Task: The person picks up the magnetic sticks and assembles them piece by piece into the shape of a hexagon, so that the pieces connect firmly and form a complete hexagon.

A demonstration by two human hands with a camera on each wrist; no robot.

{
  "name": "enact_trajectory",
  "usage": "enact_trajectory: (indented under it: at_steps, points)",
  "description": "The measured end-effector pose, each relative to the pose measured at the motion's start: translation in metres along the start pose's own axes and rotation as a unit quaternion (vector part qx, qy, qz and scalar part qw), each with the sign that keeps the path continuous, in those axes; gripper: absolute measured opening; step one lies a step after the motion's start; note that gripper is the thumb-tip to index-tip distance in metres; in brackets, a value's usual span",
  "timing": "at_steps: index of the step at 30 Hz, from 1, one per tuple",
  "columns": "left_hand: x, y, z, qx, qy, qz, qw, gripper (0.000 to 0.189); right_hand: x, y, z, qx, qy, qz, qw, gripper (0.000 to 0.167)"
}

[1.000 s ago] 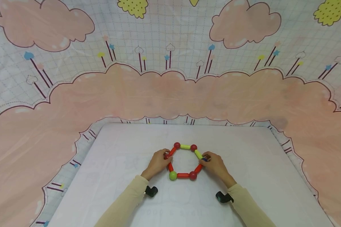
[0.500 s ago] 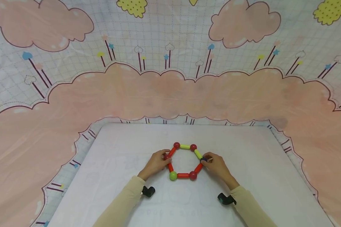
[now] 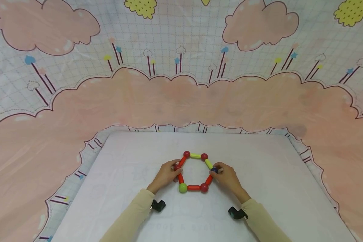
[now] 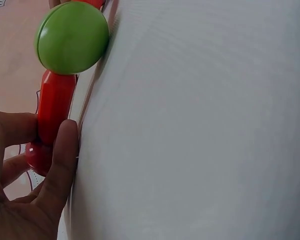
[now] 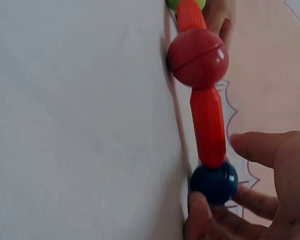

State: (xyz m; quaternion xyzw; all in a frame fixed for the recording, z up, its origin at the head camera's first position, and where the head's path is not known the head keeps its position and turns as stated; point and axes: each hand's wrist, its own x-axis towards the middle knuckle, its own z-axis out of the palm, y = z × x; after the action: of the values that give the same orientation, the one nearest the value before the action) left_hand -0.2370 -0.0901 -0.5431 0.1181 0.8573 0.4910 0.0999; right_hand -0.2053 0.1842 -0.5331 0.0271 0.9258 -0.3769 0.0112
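A six-sided ring of toy balls and rods lies on the white table. Its rods are red, such as the near red rod (image 3: 194, 188), and yellow, such as the far yellow rod (image 3: 195, 156). At the left corner my left hand (image 3: 166, 174) pinches a red ball (image 4: 40, 157) between thumb and fingers. A green ball (image 4: 72, 37) sits at the near left corner, joined to it by a red rod (image 4: 56, 106). On the right, my right hand (image 3: 228, 176) holds a dark blue ball (image 5: 215, 182). Another red ball (image 5: 198, 58) forms the near right corner.
The white tabletop (image 3: 133, 151) stretches around the ring on every side. Behind and beside it hangs a patterned cloth (image 3: 181, 101) with clouds. A black wrist camera (image 3: 158, 205) is on the left wrist, and another black wrist camera (image 3: 237, 213) on the right.
The ring has shifted slightly to the left, and its right side has come in a little with my right hand. Both hands stay at the same two corners.
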Motion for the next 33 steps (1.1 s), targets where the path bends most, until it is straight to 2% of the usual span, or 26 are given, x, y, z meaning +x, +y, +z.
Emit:
enact_trajectory:
  at_steps: [5, 9, 13, 19, 26, 33]
  points:
    - [0.001, 0.001, 0.002, -0.005, 0.005, -0.005, 1.0, 0.05, 0.0, -0.008, 0.005, -0.041, -0.01, 0.02, 0.9989, 0.054]
    - [0.003, 0.0, 0.004, -0.002, 0.001, -0.001, 1.0, 0.05, -0.001, -0.011, 0.005, -0.043, -0.009, 0.028, 0.9986, 0.058]
    - [0.005, 0.002, 0.007, 0.005, -0.005, 0.008, 0.9999, 0.049, -0.001, -0.008, 0.003, -0.051, 0.002, 0.026, 0.9984, 0.052]
    - [0.006, 0.01, 0.007, 0.034, -0.014, 0.004, 0.9993, 0.047, 0.004, 0.0, -0.003, -0.063, 0.017, 0.006, 0.9978, 0.036]
    - [0.008, 0.011, 0.008, 0.044, -0.016, -0.001, 0.9989, 0.047, 0.01, 0.001, -0.008, -0.065, 0.017, 0.013, 0.9977, 0.032]
    - [0.006, 0.009, 0.009, 0.042, -0.016, -0.008, 0.999, 0.048, 0.014, 0.007, -0.008, -0.067, 0.026, 0.016, 0.9973, 0.032]
